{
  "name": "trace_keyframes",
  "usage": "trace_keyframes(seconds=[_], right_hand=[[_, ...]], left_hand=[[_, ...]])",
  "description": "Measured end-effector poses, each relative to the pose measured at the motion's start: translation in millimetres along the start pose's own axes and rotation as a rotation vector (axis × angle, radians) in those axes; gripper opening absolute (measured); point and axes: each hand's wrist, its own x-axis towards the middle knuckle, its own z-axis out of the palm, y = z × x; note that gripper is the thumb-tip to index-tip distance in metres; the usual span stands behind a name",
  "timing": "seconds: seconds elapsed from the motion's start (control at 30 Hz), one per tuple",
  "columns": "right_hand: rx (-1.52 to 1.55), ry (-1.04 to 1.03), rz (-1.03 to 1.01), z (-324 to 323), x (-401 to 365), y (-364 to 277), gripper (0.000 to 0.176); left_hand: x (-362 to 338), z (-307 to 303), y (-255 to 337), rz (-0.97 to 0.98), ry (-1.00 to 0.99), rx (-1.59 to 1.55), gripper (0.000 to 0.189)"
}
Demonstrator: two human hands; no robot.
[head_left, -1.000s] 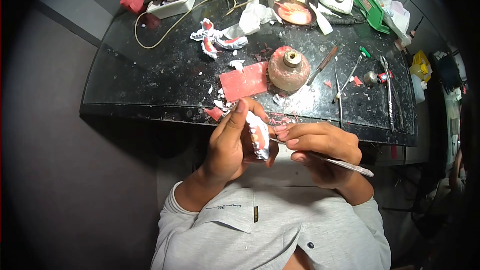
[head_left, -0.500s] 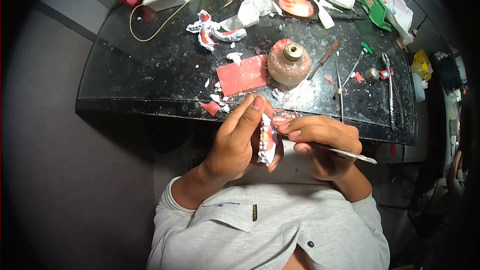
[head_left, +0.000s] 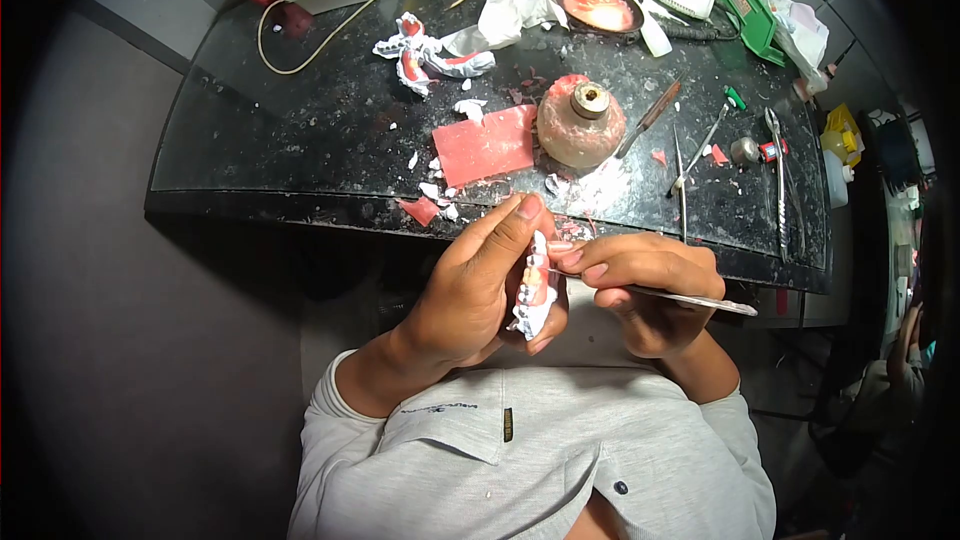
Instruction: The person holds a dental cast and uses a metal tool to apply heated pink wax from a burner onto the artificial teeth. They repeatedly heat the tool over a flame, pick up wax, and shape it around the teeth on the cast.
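Observation:
My left hand [head_left: 478, 280] is wrapped round a white dental cast [head_left: 535, 315] with a row of teeth and pink wax along its side, held just off the bench's front edge. Between the fingers and thumb of my right hand [head_left: 655, 285] lies a slim metal wax carver [head_left: 722, 305], gripped like a pen. Its thin tip meets the pink wax beside the teeth, and its flat end sticks out to the right. Part of the cast is hidden behind my left fingers.
On the black bench [head_left: 300, 160] stand a glass spirit burner [head_left: 580, 125] and a pink wax sheet [head_left: 485, 147]. Another plaster cast [head_left: 412, 55] lies behind them. To the right are a knife [head_left: 650, 118], several metal tools and a small metal cup [head_left: 744, 150]. A pan of pink wax [head_left: 598, 10] sits farther back.
The cast has turned and dropped slightly in my left hand. My right hand stays beside it, with the carver tip still at the wax. The head view has shifted a little.

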Motion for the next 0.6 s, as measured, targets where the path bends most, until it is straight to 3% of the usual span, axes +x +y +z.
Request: trace_keyframes(seconds=[0.6], right_hand=[[0.078, 0.004, 0.044, 1.9, -1.2, -0.6, 0.010]], left_hand=[[-3.2, 4.0, 4.0, -0.038, 0.008, -0.024, 0.036]])
